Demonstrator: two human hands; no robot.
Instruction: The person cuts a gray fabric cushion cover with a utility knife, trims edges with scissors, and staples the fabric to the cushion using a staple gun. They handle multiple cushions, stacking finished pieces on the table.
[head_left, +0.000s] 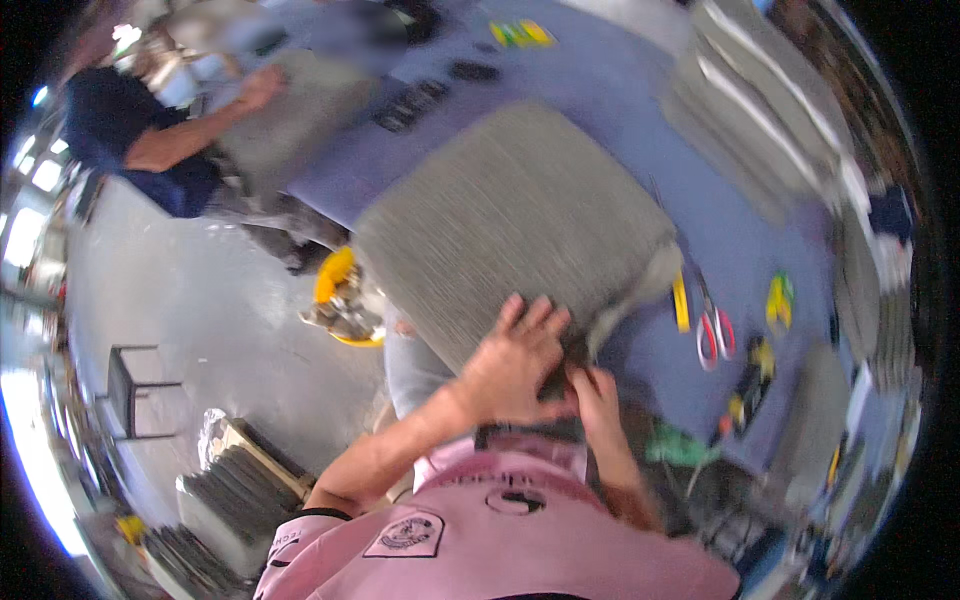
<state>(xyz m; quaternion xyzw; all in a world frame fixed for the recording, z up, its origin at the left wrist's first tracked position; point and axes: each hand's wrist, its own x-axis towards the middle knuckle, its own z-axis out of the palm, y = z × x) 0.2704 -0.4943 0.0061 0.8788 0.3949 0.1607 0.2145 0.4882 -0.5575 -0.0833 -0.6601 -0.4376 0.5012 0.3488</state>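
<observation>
A large grey fabric-covered cushion point(510, 225) lies on the blue table in front of me. My left hand point(520, 365) rests on its near edge, fingers spread over the fabric and thumb pointing toward my other hand. Close beside it, my right hand point(597, 395) is closed at the cushion's near right corner, fingers bent against the edge of the cover. What lies between those fingers is mostly hidden. Along the cushion's right side the cover looks loose and bunched.
Right of the cushion lie scissors point(714, 338) with red-and-white handles, a yellow strip point(682, 303) and a yellow-green object point(779, 300). Grey padded pieces point(745, 120) are piled far right. A co-worker point(150, 140) handles another cushion point(300, 110). A stool point(135, 390) stands left.
</observation>
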